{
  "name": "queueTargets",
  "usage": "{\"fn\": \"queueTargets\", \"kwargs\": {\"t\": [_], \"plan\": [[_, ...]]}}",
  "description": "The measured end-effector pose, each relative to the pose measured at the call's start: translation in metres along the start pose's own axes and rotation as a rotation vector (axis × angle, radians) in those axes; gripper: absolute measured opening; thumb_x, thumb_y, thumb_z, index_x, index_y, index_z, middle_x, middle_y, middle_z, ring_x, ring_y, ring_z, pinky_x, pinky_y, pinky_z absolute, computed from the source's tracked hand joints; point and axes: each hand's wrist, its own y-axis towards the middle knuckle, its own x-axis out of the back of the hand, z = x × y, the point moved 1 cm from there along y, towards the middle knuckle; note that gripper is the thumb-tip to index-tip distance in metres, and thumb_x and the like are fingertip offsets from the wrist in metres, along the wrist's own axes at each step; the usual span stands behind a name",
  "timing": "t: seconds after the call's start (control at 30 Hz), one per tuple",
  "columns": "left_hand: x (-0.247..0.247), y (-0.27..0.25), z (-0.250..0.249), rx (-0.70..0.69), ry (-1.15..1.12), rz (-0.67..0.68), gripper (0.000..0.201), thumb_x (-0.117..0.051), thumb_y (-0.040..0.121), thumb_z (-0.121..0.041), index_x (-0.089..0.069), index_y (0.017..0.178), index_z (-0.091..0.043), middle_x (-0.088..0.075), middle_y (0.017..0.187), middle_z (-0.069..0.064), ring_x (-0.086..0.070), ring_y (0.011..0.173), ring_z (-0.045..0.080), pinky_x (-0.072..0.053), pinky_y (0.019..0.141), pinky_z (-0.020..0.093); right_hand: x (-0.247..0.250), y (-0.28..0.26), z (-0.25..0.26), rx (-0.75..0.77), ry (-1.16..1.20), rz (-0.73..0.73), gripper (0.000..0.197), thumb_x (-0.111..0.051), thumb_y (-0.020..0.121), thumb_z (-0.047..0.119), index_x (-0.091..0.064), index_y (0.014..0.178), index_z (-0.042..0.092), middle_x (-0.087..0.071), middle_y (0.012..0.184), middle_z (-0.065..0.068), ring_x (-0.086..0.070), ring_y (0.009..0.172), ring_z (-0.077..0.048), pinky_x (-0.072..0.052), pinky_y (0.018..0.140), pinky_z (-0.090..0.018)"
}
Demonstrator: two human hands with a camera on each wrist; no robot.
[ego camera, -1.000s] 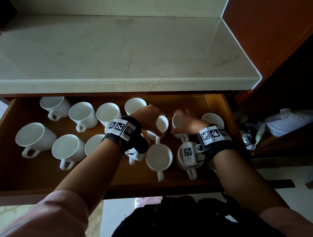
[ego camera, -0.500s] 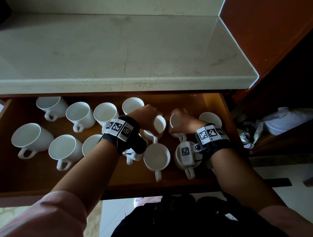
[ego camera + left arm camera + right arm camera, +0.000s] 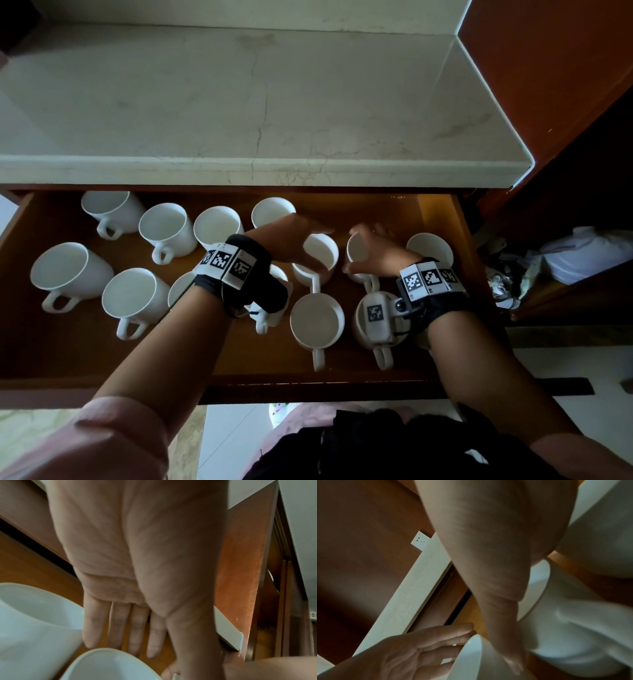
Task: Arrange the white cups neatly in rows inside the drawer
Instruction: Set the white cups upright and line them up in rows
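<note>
Several white cups stand in an open wooden drawer [image 3: 61, 359]. My left hand [image 3: 301, 240] hovers flat over one middle cup [image 3: 320, 257], fingers [image 3: 120, 628] straight and palm down, holding nothing. That cup's rim [image 3: 106, 666] shows under the fingertips. Just to the right, my right hand [image 3: 375, 251] wraps a neighbouring cup [image 3: 356, 248]. Its thumb [image 3: 505, 635] lies along the cup's near-left wall [image 3: 573, 635] and the fingers reach behind the far rim. Both cups stand upright with handles toward me.
Cups sit in loose rows to the left [image 3: 164, 226] [image 3: 132, 298], in front [image 3: 317, 320] and at the far right [image 3: 428, 246]. A marble countertop [image 3: 239, 102] overhangs the drawer's back. Bare drawer floor lies along the front left. A wooden cabinet wall [image 3: 548, 85] stands at the right.
My left hand has let go of its cup and straightened its fingers above it. The right hand's fingers have loosened somewhat round its cup. Both cups stayed about where they were.
</note>
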Motion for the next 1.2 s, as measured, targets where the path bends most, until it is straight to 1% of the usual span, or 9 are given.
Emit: {"fn": "queueTargets", "kwargs": {"t": [0.1,0.17,0.27,0.43,0.67,0.83,0.93,1.07,1.2], "plan": [[0.001,-0.002,0.003,0.01,-0.051,-0.038,0.073,-0.074,0.076,-0.045,-0.046,0.139,-0.023,-0.054,0.137,-0.004,-0.052,0.123,0.012,-0.04,0.099,0.024,-0.001,-0.001,0.001,-0.011,0.002,-0.003,0.08,-0.07,0.075,0.05,-0.026,0.14,0.031,-0.025,0.139,-0.008,-0.021,0.133,-0.032,-0.03,0.101,-0.042],[0.005,-0.003,0.003,0.017,-0.072,-0.063,0.066,-0.071,0.08,-0.044,-0.047,0.139,-0.024,-0.055,0.135,-0.007,-0.054,0.117,0.01,-0.037,0.09,0.017,-0.001,-0.002,0.004,-0.031,-0.009,-0.003,0.08,-0.068,0.077,0.05,-0.024,0.141,0.031,-0.02,0.143,-0.008,-0.016,0.137,-0.033,-0.027,0.105,-0.045],[0.01,-0.006,0.002,0.018,-0.081,-0.086,0.06,-0.066,0.085,-0.043,-0.047,0.139,-0.026,-0.055,0.136,-0.007,-0.055,0.108,0.006,-0.034,0.086,0.014,-0.003,0.0,0.009,-0.062,-0.037,-0.012,0.078,-0.063,0.08,0.049,-0.021,0.143,0.03,-0.016,0.147,-0.01,-0.011,0.139,-0.035,-0.021,0.11,-0.047],[0.016,-0.007,0.004,0.009,-0.038,-0.121,0.055,-0.065,0.087,-0.039,-0.05,0.137,-0.021,-0.054,0.136,-0.003,-0.054,0.118,0.014,-0.038,0.093,0.02,-0.002,-0.002,0.015,-0.092,-0.035,-0.003,0.078,-0.062,0.083,0.044,-0.018,0.146,0.03,-0.009,0.153,-0.012,-0.005,0.142,-0.035,-0.016,0.113,-0.048],[0.028,-0.009,0.014,0.025,-0.163,-0.102,0.051,-0.067,0.086,-0.036,-0.055,0.132,-0.017,-0.059,0.13,-0.001,-0.057,0.115,0.013,-0.042,0.095,0.022,0.005,-0.006,0.025,-0.129,-0.104,-0.008,0.076,-0.059,0.085,0.05,-0.019,0.147,0.031,-0.01,0.154,-0.008,-0.008,0.142,-0.036,-0.015,0.114,-0.045],[0.04,-0.017,0.011,-0.033,-0.14,-0.047,0.053,-0.065,0.086,-0.04,-0.053,0.133,-0.018,-0.058,0.132,0.0,-0.053,0.121,0.015,-0.041,0.1,0.027,0.018,-0.028,0.036,-0.126,-0.1,-0.115,0.072,-0.057,0.087,0.049,-0.026,0.147,0.025,-0.017,0.152,-0.009,-0.013,0.142,-0.032,-0.014,0.114,-0.039],[0.047,-0.034,0.024,-0.06,-0.181,-0.006,0.052,-0.066,0.086,-0.038,-0.053,0.132,-0.019,-0.058,0.131,-0.003,-0.054,0.119,0.012,-0.04,0.097,0.023,0.021,-0.044,0.05,-0.104,-0.074,-0.166,0.069,-0.057,0.088,0.047,-0.028,0.147,0.024,-0.02,0.151,-0.01,-0.015,0.142,-0.029,-0.015,0.114,-0.038],[0.054,-0.059,0.044,-0.062,-0.132,-0.02,0.048,-0.068,0.085,-0.034,-0.056,0.128,-0.016,-0.06,0.128,0.0,-0.056,0.116,0.014,-0.042,0.093,0.022,0.012,-0.05,0.079,-0.048,-0.007,-0.112,0.073,-0.061,0.086,0.047,-0.027,0.147,0.026,-0.016,0.152,-0.005,-0.016,0.142,-0.026,-0.018,0.116,-0.04],[0.046,-0.077,0.06,-0.049,-0.15,0.051,0.049,-0.068,0.084,-0.039,-0.056,0.129,-0.024,-0.06,0.127,-0.005,-0.057,0.115,0.011,-0.044,0.101,0.028,0.006,-0.042,0.104,-0.012,-0.054,-0.047,0.081,-0.06,0.083,0.053,-0.021,0.148,0.027,-0.013,0.153,-0.003,-0.013,0.142,-0.028,-0.019,0.115,-0.042]]}}
